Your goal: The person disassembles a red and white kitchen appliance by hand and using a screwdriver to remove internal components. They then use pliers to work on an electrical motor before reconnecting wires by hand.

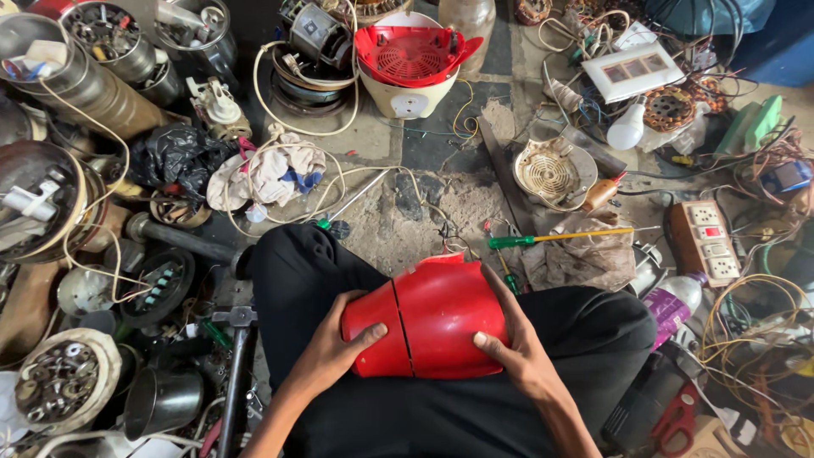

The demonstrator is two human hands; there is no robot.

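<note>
Item: red plastic housing (428,318), two shells meeting along a dark seam, curved and glossy, resting in our lap on the black trousers (356,271).

Handling, as we judge it: light, rigid, hollow moulded plastic; smooth enough to slip, and liable to crack or spring apart at the seam if squeezed hard. We would best hold it by the broad flanks on either side of the seam, one palm to each shell, not by the thin upturned lip at the far end.

Position: our left hand (335,348) is closed around the smaller left shell, thumb laid across its face, fingers tucked behind. Our right hand (517,343) clasps the larger right shell, thumb on the front near the lower edge, fingers wrapped over the far side. The housing sits between the two hands, touching both.

Surroundings: green-handled screwdriver (555,238) on the floor just beyond the knee; white switch-and-socket board (705,240) to the right; red-and-cream appliance base (413,68) well ahead; hammer (236,356) by the left thigh.
</note>
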